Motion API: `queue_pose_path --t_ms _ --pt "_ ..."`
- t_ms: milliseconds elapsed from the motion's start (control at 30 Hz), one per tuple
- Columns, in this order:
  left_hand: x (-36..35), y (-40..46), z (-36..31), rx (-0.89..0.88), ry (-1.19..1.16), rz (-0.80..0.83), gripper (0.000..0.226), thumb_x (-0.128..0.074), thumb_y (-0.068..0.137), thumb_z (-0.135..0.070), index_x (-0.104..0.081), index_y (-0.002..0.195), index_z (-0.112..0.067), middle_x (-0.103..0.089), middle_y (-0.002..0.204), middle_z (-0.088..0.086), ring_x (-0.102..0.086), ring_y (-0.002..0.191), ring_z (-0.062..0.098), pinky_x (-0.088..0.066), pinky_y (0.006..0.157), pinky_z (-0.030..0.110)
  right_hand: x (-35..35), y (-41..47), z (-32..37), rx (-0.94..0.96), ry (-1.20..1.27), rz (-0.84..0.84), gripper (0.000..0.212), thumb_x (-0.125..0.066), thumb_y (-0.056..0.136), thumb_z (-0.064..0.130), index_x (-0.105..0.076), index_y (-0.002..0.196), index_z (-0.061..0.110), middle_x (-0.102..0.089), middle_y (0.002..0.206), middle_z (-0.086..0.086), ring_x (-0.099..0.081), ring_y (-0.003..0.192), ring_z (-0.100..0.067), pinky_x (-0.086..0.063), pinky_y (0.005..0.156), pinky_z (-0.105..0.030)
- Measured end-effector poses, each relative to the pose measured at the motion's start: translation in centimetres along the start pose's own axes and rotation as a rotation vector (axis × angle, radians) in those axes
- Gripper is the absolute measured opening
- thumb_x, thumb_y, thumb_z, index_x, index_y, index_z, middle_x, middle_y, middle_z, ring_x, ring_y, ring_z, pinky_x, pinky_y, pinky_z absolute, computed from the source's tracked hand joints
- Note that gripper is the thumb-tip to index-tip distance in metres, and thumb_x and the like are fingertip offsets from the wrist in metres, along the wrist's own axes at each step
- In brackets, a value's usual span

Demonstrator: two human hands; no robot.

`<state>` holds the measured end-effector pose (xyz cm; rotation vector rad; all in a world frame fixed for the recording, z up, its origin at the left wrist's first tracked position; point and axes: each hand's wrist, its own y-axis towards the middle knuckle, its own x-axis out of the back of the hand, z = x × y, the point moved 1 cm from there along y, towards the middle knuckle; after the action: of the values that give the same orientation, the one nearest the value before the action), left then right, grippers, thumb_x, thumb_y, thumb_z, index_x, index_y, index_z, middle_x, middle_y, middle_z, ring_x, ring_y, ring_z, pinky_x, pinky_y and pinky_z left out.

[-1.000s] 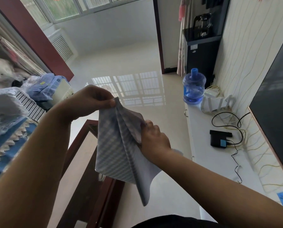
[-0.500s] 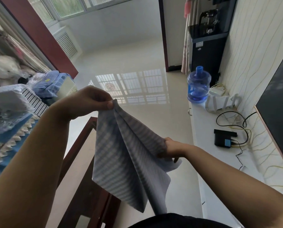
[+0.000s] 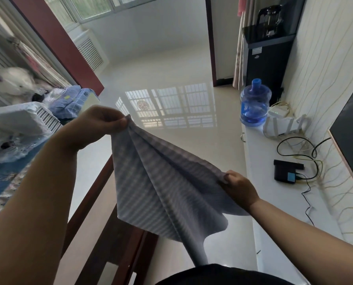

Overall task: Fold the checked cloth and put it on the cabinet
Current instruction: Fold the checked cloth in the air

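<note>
Over floor [image 3: 171,75], checked cloth [image 3: 161,182] diagonal

**A bright room with a glossy floor**

The pale floor [image 3: 167,79] mirrors the barred window [image 3: 93,5] at the far wall. A dark red pillar [image 3: 54,44] rises at the left. A striped wall [image 3: 323,58] runs along the right, with a black water dispenser [image 3: 268,58] and a blue water jug [image 3: 254,105] near it.

Grey-blue checked cloth [image 3: 161,188], pleated into fan-like folds, held stretched in mid-air, white cabinet [image 3: 274,194] at right
</note>
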<state>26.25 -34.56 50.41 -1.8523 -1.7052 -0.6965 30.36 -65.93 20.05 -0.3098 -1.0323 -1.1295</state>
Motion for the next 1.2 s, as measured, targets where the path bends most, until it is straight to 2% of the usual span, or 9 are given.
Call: queue_pose_path --t_ms 233,433,567,667,800,900,1000,1067,1200 --pt "-0.9 0.8 0.2 -0.061 0.070 -0.422 0.015 -0.060 0.093 -0.023 -0.070 0.088 -0.013 -0.066 0.060 -0.017 -0.060 0.056 -0.007 -0.044 0.053 0.005 -0.8 -2.6 4.1 0.439 -0.066 0.257 0.024 -0.061 0.080 0.036 -0.060 0.073 0.013 -0.064 0.081 -0.004 -0.059 0.054 -0.023 -0.045 0.043 -0.026" --pt "-2.0 1.7 -2.5 -0.102 0.139 -0.492 0.009 -0.063 0.090 -0.026 -0.070 0.092 -0.021 -0.065 0.059 -0.028 -0.058 0.057 -0.010 -0.048 0.058 0.008 -1.8 -1.5 8.0 0.180 -0.064 0.463 0.041 -0.048 0.090 0.023 -0.040 0.130 0.018 -0.046 0.130 -0.007 -0.060 0.091 -0.038 -0.047 0.070 -0.039" --pt "-2.0 1.9 -3.2 -0.091 0.166 -0.536 0.016 -0.063 0.089 -0.028 -0.073 0.096 -0.015 -0.065 0.073 -0.013 -0.058 0.059 -0.008 -0.050 0.062 0.012 -1.1 -1.2 9.9 0.318 -0.117 0.492 0.034 -0.047 0.093 0.029 -0.059 0.116 0.008 -0.045 0.130 -0.004 -0.052 0.107 -0.024 -0.042 0.078 -0.030" --pt "-2.2 1.9 -3.0 -0.046 0.158 -0.612 0.023 -0.064 0.089 -0.031 -0.074 0.097 -0.012 -0.068 0.077 0.004 -0.060 0.073 0.014 -0.056 0.076 0.037 -1.3 -1.5 10.1 0.440 -0.105 0.489 0.034 -0.049 0.092 0.035 -0.067 0.100 0.008 -0.051 0.119 -0.004 -0.052 0.102 -0.021 -0.042 0.079 -0.030" --pt "-2.1 1.3 -2.6 -0.007 0.122 -0.699 0.026 -0.063 0.089 -0.034 -0.075 0.096 -0.011 -0.068 0.080 0.007 -0.061 0.076 0.022 -0.056 0.079 0.047 -2.8 -0.8 7.7 0.136 -0.119 0.335 0.044 -0.045 0.090 0.044 -0.069 0.073 0.011 -0.065 0.075 -0.005 -0.062 0.060 -0.025 -0.048 0.049 -0.029" --pt "-2.3 1.0 -2.5 -0.009 0.073 -0.688 0.020 -0.064 0.088 -0.034 -0.074 0.093 -0.017 -0.068 0.076 0.003 -0.062 0.076 0.021 -0.056 0.079 0.049 -4.1 -1.1 7.5 -0.015 -0.087 0.324 0.047 -0.039 0.089 0.041 -0.069 0.073 0.009 -0.065 0.071 -0.008 -0.061 0.056 -0.029 -0.048 0.043 -0.030" --pt "-3.3 0.8 -2.5 -0.020 0.067 -0.649 0.015 -0.063 0.088 -0.036 -0.071 0.081 -0.026 -0.068 0.075 0.003 -0.059 0.072 0.012 -0.056 0.079 0.048 -4.8 -1.5 10.2 0.004 -0.109 0.365 0.036 -0.043 0.094 0.035 -0.064 0.110 0.011 -0.058 0.112 -0.005 -0.055 0.098 -0.025 -0.043 0.071 -0.029" --pt "-3.9 0.7 -2.6 -0.033 0.062 -0.624 0.021 -0.062 0.086 -0.042 -0.068 0.071 -0.030 -0.068 0.078 0.014 -0.058 0.071 0.015 -0.055 0.076 0.050 -5.5 -1.2 11.3 -0.128 0.022 0.413 0.054 -0.048 0.089 0.048 -0.052 0.128 0.010 -0.044 0.131 -0.006 -0.045 0.117 -0.026 -0.043 0.091 -0.033" --pt "-4.6 0.7 -3.3 -0.068 0.065 -0.589 0.024 -0.061 0.083 -0.045 -0.069 0.068 -0.028 -0.067 0.082 0.023 -0.058 0.068 0.027 -0.054 0.070 0.050 -6.6 -0.4 13.1 -0.323 0.235 0.350 0.071 -0.050 0.081 0.061 -0.044 0.129 0.009 -0.041 0.128 -0.006 -0.049 0.114 -0.027 -0.050 0.093 -0.041"
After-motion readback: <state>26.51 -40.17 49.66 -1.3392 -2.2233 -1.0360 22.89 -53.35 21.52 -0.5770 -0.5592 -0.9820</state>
